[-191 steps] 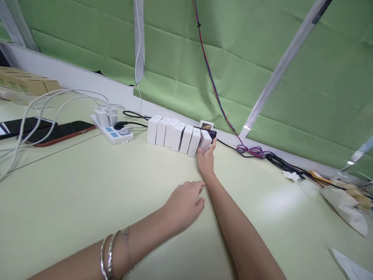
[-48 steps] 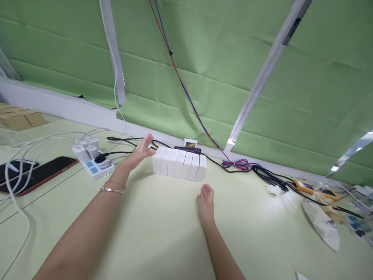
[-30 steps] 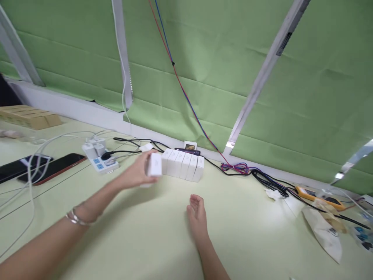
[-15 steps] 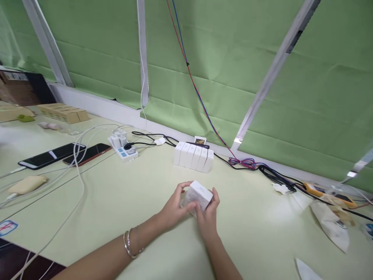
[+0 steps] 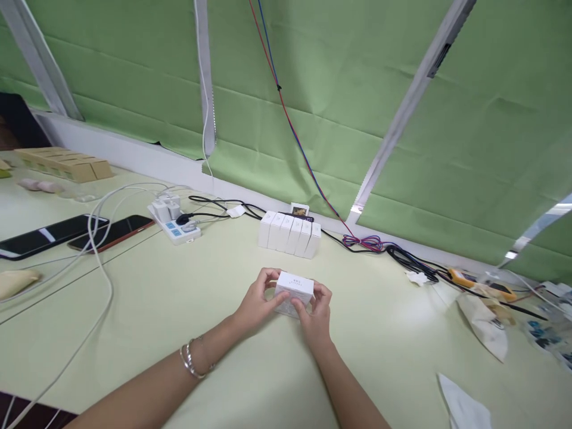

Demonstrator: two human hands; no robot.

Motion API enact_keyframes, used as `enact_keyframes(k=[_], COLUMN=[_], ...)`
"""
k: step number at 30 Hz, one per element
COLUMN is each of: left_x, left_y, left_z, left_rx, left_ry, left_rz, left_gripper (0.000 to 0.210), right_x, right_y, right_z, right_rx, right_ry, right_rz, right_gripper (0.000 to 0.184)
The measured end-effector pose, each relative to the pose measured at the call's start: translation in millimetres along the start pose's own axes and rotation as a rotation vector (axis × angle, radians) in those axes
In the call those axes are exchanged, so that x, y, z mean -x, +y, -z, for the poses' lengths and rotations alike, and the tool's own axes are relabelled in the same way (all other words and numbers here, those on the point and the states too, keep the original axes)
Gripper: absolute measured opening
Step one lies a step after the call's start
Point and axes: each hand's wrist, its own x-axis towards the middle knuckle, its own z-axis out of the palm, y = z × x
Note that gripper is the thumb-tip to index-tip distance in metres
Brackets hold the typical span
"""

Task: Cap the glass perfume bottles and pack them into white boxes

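Between my two hands is a small white box (image 5: pixel 295 285) with faint print on its top and front faces. My left hand (image 5: pixel 259 302) grips its left side, thumb on the front face. On the right side my right hand (image 5: pixel 316 313) holds it the same way, its thumb also on the front. The box's underside is hidden, so I cannot tell whether it touches the table. Beyond it, a row of several similar white boxes (image 5: pixel 289 234) stands upright, side by side.
A power strip (image 5: pixel 174 225) with plugs lies left of the row. Two phones (image 5: pixel 114 232) and loose white cables are further left. Coiled black cable (image 5: pixel 411 262), a yellow meter (image 5: pixel 482 285) and a cloth pouch (image 5: pixel 485 325) lie to the right. Green blinds (image 5: pixel 313 119) hang behind.
The held box has turned so its front face points more squarely towards me. Both hands still grip it. The camera view has shifted slightly to the right.
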Motion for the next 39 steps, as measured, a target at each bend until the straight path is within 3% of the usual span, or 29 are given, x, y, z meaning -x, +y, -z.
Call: enact_keyframes(k=[11,18,27,35,39], left_x=[2.3,5.0,10.9,9.2,10.4], left_y=[1.4,-1.2,2.7,25.6,31.2], left_z=[-2.6,-2.3,1.7,2.7,-0.2], left_rx=[0.068,0.04,-0.055,-0.134,-0.182], left_ry=[0.055,0.088,-0.088,-0.072,-0.083], left_rz=[0.028,0.083,0.03,0.11,0.116], left_gripper=[0.031,0.032,0.056,0.055,0.059], right_x=[3.3,-1.6,-0.4,-15.5,-10.5], right_y=[-13.7,-18.9,-29.0,-64.0,-57.0], right_z=[2.8,4.8,14.1,24.5,24.6], right_rx=[0.057,0.097,0.224,0.229,0.204], right_ry=[-0.017,-0.094,-0.316,-0.465,-0.4], right_rz=[0.006,0.044,0.181,0.092,0.036], right_gripper=[0.033,0.031,0.053,0.03,0.019])
